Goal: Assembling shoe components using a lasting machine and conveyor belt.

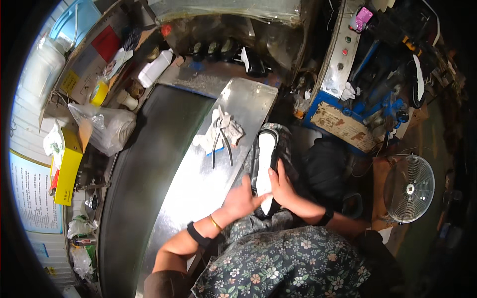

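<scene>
A black shoe (274, 135) lies lengthwise over my lap, its long white sole-shaped surface (265, 164) facing up. My left hand (241, 199) holds it from the left near its close end, thumb across the white part. Against the opposite side presses my right hand (284, 187), fingers pointing away from me along the edge. The undersides of both grips are hidden. Left of the shoe, a pair of pliers (222, 136) with dark handles rests on a crumpled whitish cloth (204, 141), on a shiny metal board (186, 191).
A dark conveyor belt (144, 164) runs along the left. Beyond it stand a yellow box (67, 166), a plastic bag (107, 128) and a white bottle (155, 68). Several dark shoes (228, 49) sit at the far end. To the right are a machine with buttons (343, 52) and a fan (410, 188).
</scene>
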Available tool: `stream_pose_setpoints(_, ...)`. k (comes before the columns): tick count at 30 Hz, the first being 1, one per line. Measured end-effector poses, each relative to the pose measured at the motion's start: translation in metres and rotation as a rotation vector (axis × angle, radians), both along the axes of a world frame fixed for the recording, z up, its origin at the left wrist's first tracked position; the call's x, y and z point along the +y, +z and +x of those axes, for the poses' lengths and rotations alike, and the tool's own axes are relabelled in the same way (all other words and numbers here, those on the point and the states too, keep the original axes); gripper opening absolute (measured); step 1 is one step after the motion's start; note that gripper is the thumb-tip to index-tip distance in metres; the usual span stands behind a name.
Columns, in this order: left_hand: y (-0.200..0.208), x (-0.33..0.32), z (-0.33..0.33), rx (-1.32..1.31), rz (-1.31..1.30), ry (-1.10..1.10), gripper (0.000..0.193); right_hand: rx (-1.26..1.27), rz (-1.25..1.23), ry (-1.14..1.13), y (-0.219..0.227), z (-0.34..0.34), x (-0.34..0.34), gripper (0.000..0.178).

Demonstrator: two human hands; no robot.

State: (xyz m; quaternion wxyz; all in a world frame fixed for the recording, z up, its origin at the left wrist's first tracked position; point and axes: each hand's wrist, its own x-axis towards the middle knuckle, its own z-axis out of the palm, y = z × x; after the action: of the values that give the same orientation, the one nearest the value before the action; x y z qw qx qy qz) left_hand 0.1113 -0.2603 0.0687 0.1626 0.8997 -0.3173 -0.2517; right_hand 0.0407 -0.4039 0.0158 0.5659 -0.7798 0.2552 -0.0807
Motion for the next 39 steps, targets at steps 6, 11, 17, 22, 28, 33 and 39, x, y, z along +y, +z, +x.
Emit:
stream_pose_setpoints(6, 0.019, 0.005, 0.02, 0.99, -0.77, 0.643, 0.06, 0.106, 0.065, 0.386, 0.041, 0.023, -0.059, 0.066)
stream_pose_setpoints(11, 0.041, 0.086, 0.049, 0.208, -0.72, 0.379, 0.071, -0.253, -0.617, 0.15, 0.128, 0.022, -0.252, 0.03)
stream_pose_setpoints(17, -0.017, 0.151, 0.013, -0.285, -0.162, -0.111, 0.085, 0.068, -1.513, -0.691, 0.238, -0.05, -0.468, 0.05)
stream_pose_setpoints(22, -0.025, 0.108, 0.002, -0.521, -0.446, 0.057, 0.055, 0.163, -0.926, -0.902, 0.215, -0.073, -0.503, 0.087)
stream_pose_setpoints(28, 0.028, 0.025, 0.009, -0.056, -0.619, 0.094, 0.054, -0.247, -1.207, -0.849, 0.197, -0.076, -0.459, 0.07)
stream_pose_setpoints(33, 0.065, -0.068, 0.006, 0.677, -1.0, 0.19, 0.042, -0.671, -0.387, -0.442, 0.175, -0.067, -0.283, 0.095)
stream_pose_setpoints(39, 0.08, -0.095, 0.0, 0.967, -1.503, 0.628, 0.06, -0.683, 0.001, 0.411, 0.128, -0.048, -0.107, 0.106)
